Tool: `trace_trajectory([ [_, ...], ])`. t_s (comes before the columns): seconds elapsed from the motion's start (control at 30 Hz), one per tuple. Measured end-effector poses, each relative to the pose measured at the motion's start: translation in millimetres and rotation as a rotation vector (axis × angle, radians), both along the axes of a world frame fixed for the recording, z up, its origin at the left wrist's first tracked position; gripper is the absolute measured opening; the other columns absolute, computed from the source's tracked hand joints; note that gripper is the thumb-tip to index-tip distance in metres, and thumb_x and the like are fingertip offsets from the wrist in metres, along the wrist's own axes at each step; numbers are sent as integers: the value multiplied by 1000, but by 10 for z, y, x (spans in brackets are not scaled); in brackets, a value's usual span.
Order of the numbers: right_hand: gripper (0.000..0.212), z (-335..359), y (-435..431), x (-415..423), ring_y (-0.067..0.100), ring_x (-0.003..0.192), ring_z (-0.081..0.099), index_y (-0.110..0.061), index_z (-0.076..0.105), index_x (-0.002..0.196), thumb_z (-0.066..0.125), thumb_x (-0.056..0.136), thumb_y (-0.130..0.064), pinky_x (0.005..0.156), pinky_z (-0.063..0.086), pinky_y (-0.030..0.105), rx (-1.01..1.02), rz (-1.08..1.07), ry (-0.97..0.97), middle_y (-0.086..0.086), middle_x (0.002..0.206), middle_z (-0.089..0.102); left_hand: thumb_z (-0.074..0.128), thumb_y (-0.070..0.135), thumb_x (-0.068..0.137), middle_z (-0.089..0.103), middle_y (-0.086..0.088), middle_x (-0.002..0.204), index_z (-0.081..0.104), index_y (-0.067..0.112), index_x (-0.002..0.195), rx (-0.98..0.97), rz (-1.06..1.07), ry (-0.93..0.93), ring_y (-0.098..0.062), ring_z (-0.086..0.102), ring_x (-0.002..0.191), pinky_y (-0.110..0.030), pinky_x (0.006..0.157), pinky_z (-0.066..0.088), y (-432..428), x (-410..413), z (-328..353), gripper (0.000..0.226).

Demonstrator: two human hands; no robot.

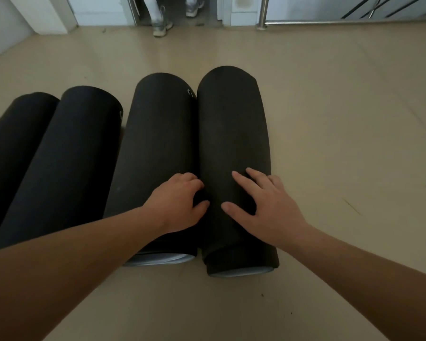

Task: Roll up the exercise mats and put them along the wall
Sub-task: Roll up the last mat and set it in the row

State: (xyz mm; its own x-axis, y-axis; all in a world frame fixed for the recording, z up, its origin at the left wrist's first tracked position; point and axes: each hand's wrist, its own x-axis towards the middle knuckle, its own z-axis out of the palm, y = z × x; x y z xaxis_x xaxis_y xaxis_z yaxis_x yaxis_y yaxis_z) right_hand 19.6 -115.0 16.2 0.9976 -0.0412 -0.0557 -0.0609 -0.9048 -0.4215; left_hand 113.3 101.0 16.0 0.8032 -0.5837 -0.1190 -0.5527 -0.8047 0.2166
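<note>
- Our right hand [268, 205] lies flat on top of the rightmost black rolled foam mat [231, 134], close to its near end. Its fingers [241, 179] are straight and spread, pressing on the roll and holding nothing.
- Our left hand [180, 203] sits at the seam between that roll and the second black rolled mat [158, 143]. Its fingers [190, 178] curl down into the groove, and the thumb lies against the rightmost roll. The fingertips are hidden, so we cannot tell whether they grip either mat.
- Both rolls lie on the smooth beige floor [342, 143], touching along their sides. Their long axes run straight away from us, and the near ends show a pale grey edge.
- To the left lie the third black rolled mat [69, 156] and the fourth black rolled mat [12, 143], touching each other. Their far ends lean rightwards, and a sliver of floor shows between the third and second at the far end.
- Beyond, grey sneakers [161, 25] of another person stand at a doorway. A shiny metal railing post [263, 13] rises to the right of them, and a white wall [0, 20] stands at far left.
</note>
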Motion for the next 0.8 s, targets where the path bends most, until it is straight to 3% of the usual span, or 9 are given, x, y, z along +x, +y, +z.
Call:
trace_trajectory([
  [0.17, 75, -78, -150, -145, 18, 148, 20, -47, 40, 153, 42, 85, -80, 120, 35, 46, 20, 2, -10, -15, 165, 27, 56, 56, 98, 51, 3, 148, 59, 22, 141, 26, -23, -16, -18, 45, 137, -37, 110, 45, 59, 13, 5, 54],
  [0.37, 75, -113, -293, -148, 16, 144, 23, -49, 46, 146, 46, 78, -80, 117, 38, 44, 78, -41, -18, -21, 159, 31, 56, 48, 101, 53, 0, 147, 61, 20, 140, 1, -54, -44, -19, 43, 139, -35, 113, 42, 1, 10, -2, 48],
  [0.47, 70, -101, -325, -144, 15, 144, 20, -47, 44, 146, 54, 82, -73, 116, 39, 44, 118, -58, 2, -21, 156, 29, 57, 48, 100, 53, -1, 147, 60, 20, 140, 3, -51, -40, -19, 44, 138, -37, 114, 40, -38, 13, -17, 49],
  [0.63, 86, -132, -381, -172, 16, 147, 19, -40, 30, 158, 41, 85, -82, 121, 32, 45, 26, -113, -36, -14, 160, 27, 57, 45, 101, 52, -1, 149, 59, 20, 142, -8, -57, -52, -19, 42, 141, -35, 117, 36, -111, 7, 8, 48],
  [0.8, 81, -104, -438, -166, 15, 145, 23, -39, 30, 158, 45, 88, -79, 116, 38, 42, 28, -162, -22, -13, 157, 27, 57, 41, 102, 53, 0, 147, 59, 22, 141, -29, -67, -50, -18, 41, 140, -31, 115, 33, -152, -50, 28, 44],
])
